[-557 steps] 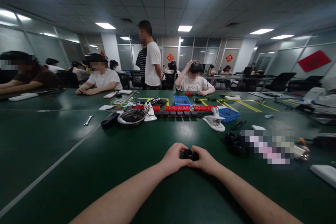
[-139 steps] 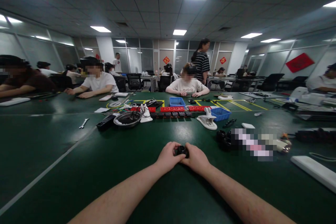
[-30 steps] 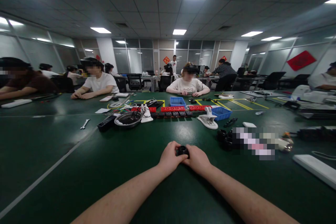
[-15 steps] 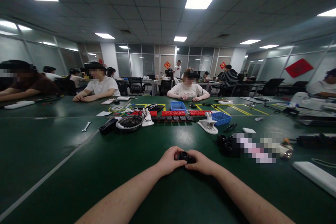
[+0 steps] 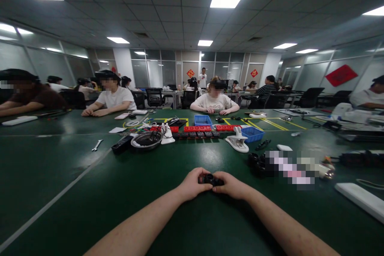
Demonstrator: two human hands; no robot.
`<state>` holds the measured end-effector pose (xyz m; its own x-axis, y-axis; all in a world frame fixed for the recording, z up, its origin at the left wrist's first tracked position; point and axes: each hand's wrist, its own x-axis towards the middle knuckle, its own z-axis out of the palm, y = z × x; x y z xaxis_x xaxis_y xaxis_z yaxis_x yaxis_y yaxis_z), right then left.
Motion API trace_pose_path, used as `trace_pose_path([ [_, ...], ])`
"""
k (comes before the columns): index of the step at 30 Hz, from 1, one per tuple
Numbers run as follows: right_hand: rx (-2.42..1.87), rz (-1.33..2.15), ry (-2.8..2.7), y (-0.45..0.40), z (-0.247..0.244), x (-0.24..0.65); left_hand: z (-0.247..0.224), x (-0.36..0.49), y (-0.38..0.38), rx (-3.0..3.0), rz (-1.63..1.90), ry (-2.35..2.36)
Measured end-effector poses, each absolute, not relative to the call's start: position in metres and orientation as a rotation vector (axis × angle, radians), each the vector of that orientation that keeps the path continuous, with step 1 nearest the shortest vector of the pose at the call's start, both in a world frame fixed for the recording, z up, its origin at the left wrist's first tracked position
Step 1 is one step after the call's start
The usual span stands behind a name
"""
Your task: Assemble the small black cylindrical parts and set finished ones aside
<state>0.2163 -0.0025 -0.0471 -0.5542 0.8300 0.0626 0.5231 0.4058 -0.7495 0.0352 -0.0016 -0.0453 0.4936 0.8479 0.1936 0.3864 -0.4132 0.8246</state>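
Note:
Both of my hands meet over the green table, around a small black part with a round, ring-like opening on top (image 5: 209, 177). My left hand (image 5: 193, 184) grips its left side, thumb along the front. From the right, my right hand (image 5: 232, 185) closes on the same black part, its thumb close to the left thumb. The fingers cover much of the part, so its exact kind cannot be made out. Further right lie several black round pieces (image 5: 258, 163) beside a blurred-out patch.
Across the table run red and black strips (image 5: 198, 129), with blue bins (image 5: 252, 134), a white clip-like stand (image 5: 238, 141) and a round metal pan (image 5: 147, 141) holding a cable. A wrench (image 5: 97, 145) lies left, a white bar (image 5: 361, 200) right. People sit opposite.
My hands and the black part stay almost exactly where they were. The view has shifted very slightly. In the background, a person in a striped top has turned.

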Motion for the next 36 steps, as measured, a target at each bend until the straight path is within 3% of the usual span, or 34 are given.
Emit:
trace_pose_path([
  [8,-1.147,0.916,-2.262,-0.004,-0.046,0.215,-0.045,0.040,-0.006,1.987,0.814,1.072],
  [15,-1.676,0.348,-2.145,-0.005,-0.062,0.197,-0.059,0.048,-0.004,1.920,0.958,1.267],
  [18,-1.750,0.281,-2.153,-0.008,-0.061,0.192,-0.059,0.046,-0.003,1.926,0.963,1.233],
  [28,-1.155,0.733,-2.338,-0.011,-0.039,0.214,-0.048,0.035,-0.001,2.022,0.832,1.007],
  [36,-1.196,0.956,-2.174,-0.004,-0.049,0.215,-0.046,0.036,-0.002,1.995,0.808,0.998],
])
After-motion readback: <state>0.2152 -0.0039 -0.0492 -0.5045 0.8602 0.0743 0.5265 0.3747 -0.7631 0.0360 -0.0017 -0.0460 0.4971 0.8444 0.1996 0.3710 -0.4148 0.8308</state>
